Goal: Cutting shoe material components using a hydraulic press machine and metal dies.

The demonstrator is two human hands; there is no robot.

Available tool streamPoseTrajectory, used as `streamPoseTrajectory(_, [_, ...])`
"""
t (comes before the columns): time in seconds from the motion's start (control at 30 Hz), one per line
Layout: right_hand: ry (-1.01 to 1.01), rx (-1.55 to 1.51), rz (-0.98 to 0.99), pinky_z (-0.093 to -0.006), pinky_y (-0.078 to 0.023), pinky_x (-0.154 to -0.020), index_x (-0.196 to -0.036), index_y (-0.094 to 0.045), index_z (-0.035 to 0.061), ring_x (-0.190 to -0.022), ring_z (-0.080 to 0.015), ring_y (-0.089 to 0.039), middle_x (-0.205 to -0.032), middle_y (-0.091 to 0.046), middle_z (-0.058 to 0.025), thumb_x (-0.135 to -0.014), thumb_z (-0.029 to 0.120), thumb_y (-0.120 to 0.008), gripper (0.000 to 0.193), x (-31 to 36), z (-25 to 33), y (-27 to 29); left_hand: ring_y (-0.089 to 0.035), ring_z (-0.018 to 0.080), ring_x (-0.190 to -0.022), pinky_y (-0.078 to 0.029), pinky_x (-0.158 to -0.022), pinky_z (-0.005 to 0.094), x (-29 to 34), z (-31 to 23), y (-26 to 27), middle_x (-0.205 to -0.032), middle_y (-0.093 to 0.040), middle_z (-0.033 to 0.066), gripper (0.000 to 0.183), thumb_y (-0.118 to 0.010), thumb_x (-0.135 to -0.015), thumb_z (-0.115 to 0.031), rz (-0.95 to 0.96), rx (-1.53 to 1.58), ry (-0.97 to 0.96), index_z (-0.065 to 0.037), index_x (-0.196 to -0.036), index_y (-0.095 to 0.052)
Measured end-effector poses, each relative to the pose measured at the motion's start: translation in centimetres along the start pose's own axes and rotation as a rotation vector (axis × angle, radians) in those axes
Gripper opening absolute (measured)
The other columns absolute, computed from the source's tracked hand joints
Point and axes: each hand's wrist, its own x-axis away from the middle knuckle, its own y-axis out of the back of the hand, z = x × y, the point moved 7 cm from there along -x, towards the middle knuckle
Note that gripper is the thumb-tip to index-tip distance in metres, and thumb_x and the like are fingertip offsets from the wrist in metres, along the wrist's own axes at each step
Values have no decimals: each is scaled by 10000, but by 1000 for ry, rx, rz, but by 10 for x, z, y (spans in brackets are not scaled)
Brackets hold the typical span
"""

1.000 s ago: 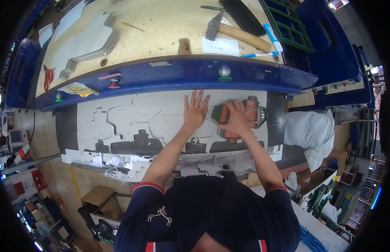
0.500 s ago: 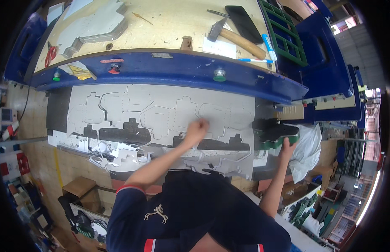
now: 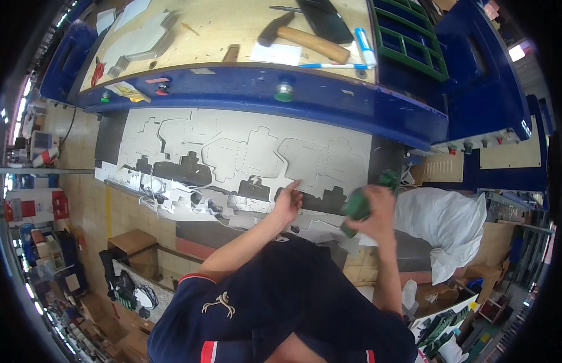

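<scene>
A large light-grey sheet (image 3: pixel 338 134) lies in front of me, cut through with several shaped outlines, and dark patches show through along its near part. Over its near edge is my left hand (image 3: pixel 288 204), empty, with the index finger stretched out and the others loosely curled. My right hand (image 3: pixel 379 213) grips a green-sided shaped block (image 3: pixel 357 206), apparently a cutting die, just off the sheet's right end. That hand and the block are smeared by motion. Loose cut-out scraps (image 3: pixel 166 202) hang at the near left edge.
A blue machine beam (image 3: pixel 226 85) with push buttons crosses behind the sheet. On the wooden top above it lie a hammer (image 3: pixel 311 43), a phone (image 3: pixel 326 21), blue-white markers (image 3: pixel 364 47), red scissors (image 3: pixel 97 71) and stacked grey shapes (image 3: pixel 142 45). A white bag (image 3: pixel 441 218) sits at right.
My right hand has brought the green block leftward and nearer to me. My left hand has drawn back slightly from the sheet, its fingers looser. The view has shifted.
</scene>
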Motion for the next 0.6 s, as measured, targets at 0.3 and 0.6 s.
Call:
streamPoseTrajectory(0.3, [-67,-21,262,-507,-287,-1022,-1278,-532,142,-1245,-334,-400,-1258,-465,-128,-507,217,-827,829,36,8,-116,-621,180,-986,-472,-924,332,-5,4,-33,-1045,-670,18,283,-652,-934,-340,417,118,-28,-136,-1120,-593])
streamPoseTrajectory(0.6, [-127,-61,240,-483,-286,-999,-1271,-536,137,-1214,-309,-410,-1237,-467,-129,-510,226,-817,817,29,4,-105,-622,199,-1099,-481,-987,351,-19,-2,-20,-1118,-666,57,260,-595,-970,-263,418,120,-118,-99,-1170,-566])
